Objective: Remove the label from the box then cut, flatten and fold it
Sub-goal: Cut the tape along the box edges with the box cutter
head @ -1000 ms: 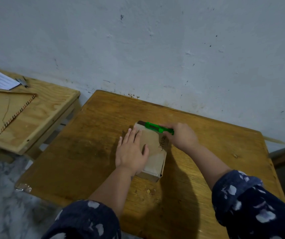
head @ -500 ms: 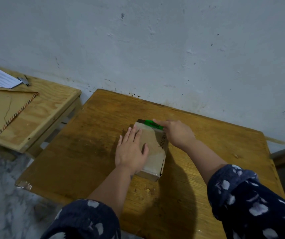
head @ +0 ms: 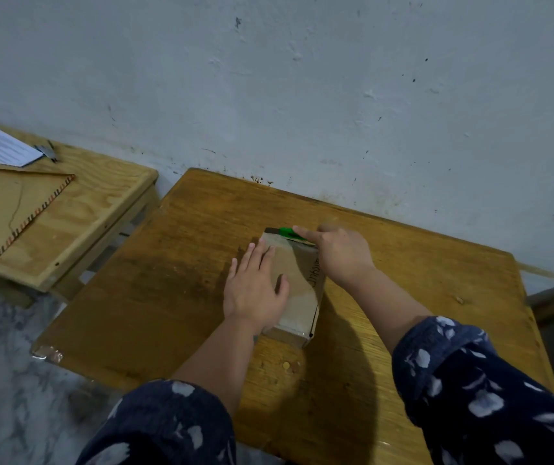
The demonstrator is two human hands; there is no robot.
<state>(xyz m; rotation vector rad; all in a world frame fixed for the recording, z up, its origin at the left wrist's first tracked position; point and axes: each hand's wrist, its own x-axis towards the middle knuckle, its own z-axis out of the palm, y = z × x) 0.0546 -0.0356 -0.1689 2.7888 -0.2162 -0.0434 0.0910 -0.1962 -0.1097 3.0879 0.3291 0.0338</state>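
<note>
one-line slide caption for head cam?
Left hand pins small brown cardboard box; right hand runs green utility knife along its far edge.

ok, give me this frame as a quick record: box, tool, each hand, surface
box: cardboard box lying flat on the wooden table
tool: green cutter at the box's far edge
left hand: left hand flat on the box top, palm down
right hand: right hand with its grip on the cutter
label: none visible on the box

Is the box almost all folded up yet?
Not yet. The box is whole and closed on the table. The left hand presses it flat while the right hand runs a green cutter along its far edge. Flattening and folding remain.
</note>
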